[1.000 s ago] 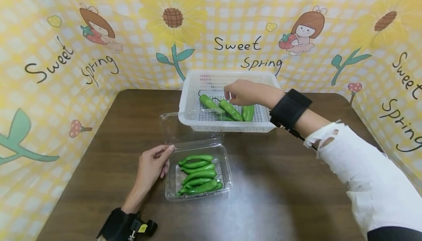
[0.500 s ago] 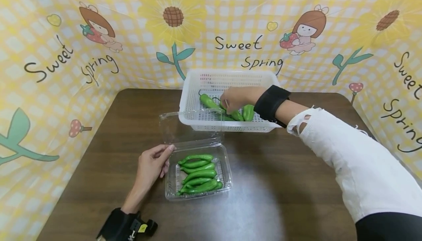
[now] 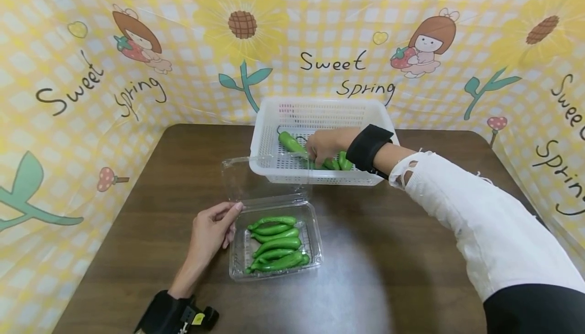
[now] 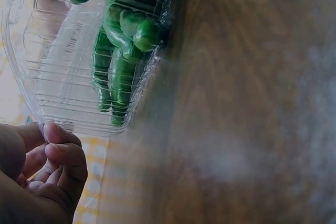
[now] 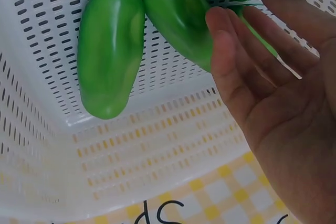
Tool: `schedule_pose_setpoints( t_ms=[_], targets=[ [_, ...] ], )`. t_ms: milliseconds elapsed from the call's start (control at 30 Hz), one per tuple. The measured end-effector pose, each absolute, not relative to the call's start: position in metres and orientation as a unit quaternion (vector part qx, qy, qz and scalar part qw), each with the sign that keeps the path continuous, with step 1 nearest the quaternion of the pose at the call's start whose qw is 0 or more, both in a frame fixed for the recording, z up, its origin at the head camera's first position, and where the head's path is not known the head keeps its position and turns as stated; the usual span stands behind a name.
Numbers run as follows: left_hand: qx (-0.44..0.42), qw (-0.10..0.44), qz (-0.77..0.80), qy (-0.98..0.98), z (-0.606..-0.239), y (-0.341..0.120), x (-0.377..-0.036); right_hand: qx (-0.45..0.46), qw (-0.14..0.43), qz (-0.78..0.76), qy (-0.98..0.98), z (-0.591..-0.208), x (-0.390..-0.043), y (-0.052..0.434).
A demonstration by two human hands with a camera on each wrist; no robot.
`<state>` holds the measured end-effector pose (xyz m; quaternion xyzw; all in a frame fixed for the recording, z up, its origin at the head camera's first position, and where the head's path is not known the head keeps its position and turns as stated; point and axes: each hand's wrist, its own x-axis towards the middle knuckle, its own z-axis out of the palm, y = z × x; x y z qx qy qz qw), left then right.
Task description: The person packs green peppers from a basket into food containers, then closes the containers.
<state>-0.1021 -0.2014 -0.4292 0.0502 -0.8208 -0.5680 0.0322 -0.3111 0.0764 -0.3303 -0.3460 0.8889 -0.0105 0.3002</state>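
Observation:
My left hand (image 3: 210, 232) pinches the left rim of a clear plastic clamshell box (image 3: 314, 230), beside its hinge. Several slim green peppers (image 3: 276, 245) lie in rows inside; its transparent lid (image 3: 265, 179) stands raised behind. My right hand (image 3: 330, 143) reaches down into a white perforated basket (image 3: 261, 121) among larger green peppers (image 3: 291, 142). In the right wrist view, a gap shows between thumb and bent fingers (image 5: 223, 45); fingertips overlap one plump pepper (image 5: 176, 17), and another pepper (image 5: 111, 51) lies apart. Whether they touch the pepper is unclear.
A brown wooden table (image 3: 388, 253) carries both containers, with the basket at its back edge. Behind and at both sides hangs a yellow checked cloth (image 3: 192, 70). The lid overlaps the basket's front left corner in the head view.
My right hand has moved down and slightly left in the basket, from above the peppers to among them. The left hand and the box have stayed in place.

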Motion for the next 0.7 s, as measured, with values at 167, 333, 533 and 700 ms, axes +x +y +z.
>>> schedule_pose_setpoints(
  t_ms=[167, 333, 533, 700],
  targets=[
    [0.048, 0.030, -0.567, -0.822, -0.430, -0.202, -0.102, -0.356, 0.309, -0.017, 0.882, -0.341, -0.315, 0.074],
    [0.043, 0.030, -0.569, -0.821, -0.430, -0.203, -0.102, -0.345, 0.316, -0.015, 0.884, -0.346, -0.318, 0.073],
    [0.047, 0.032, -0.570, -0.820, -0.430, -0.203, -0.101, -0.339, 0.324, 0.017, 0.883, -0.348, -0.319, 0.071],
    [0.048, 0.033, -0.571, -0.819, -0.429, -0.203, -0.101, -0.332, 0.332, 0.026, 0.883, -0.350, -0.317, 0.070]
  ],
)
